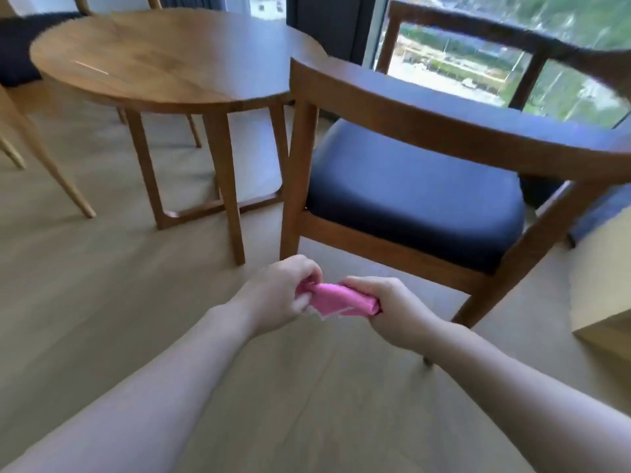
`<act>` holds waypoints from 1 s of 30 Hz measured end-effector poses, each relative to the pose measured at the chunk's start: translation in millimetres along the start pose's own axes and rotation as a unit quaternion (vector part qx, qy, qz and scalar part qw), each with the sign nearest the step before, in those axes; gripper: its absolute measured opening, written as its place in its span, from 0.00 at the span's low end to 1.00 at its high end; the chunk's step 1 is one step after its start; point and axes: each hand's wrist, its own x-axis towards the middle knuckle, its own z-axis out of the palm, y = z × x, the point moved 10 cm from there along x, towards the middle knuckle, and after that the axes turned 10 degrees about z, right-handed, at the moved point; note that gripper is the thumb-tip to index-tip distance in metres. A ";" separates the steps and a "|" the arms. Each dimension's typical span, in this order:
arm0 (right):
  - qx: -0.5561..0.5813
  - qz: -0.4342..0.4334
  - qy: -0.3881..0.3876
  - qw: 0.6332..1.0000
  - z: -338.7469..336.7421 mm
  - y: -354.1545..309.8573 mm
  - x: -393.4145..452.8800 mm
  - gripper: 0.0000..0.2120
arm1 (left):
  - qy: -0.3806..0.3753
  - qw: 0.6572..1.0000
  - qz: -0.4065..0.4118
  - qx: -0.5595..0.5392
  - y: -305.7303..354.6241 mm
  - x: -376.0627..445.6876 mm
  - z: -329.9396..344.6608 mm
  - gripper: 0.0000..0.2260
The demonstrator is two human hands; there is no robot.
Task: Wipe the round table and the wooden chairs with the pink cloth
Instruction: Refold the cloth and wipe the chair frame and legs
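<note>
A folded pink cloth [336, 299] is stretched between both hands, low in the middle of the view, above the floor. My left hand [277, 292] pinches its left end and my right hand [386, 307] grips its right end. The round wooden table [164, 52] stands at the upper left, well beyond the hands. A wooden chair [426, 110] with a curved backrest and a dark padded seat stands just ahead to the right, its front leg close to the hands. A second wooden chair [37, 138] shows at the far left, mostly cut off.
A big window [478, 70] fills the upper right behind the near chair. A light wooden furniture block [601, 302] stands at the right edge. Pale wood flooring [102, 302] spreads under my arms and to the left.
</note>
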 end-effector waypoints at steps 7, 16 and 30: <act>-0.147 -0.076 0.094 0.982 -2.5 -6.2 21.6 0.26 | 0.089 0.994 -0.047 0.047 -70.1 -19.2 14.0 0.06; -0.607 -0.353 0.288 0.651 -38.8 -198.6 95.7 0.21 | 0.190 0.977 -0.029 0.088 -96.5 -36.5 -42.1 0.07; -0.736 -0.259 0.239 0.577 -31.2 -173.1 142.9 0.16 | 0.229 0.966 0.035 0.119 -93.9 -35.2 -46.1 0.14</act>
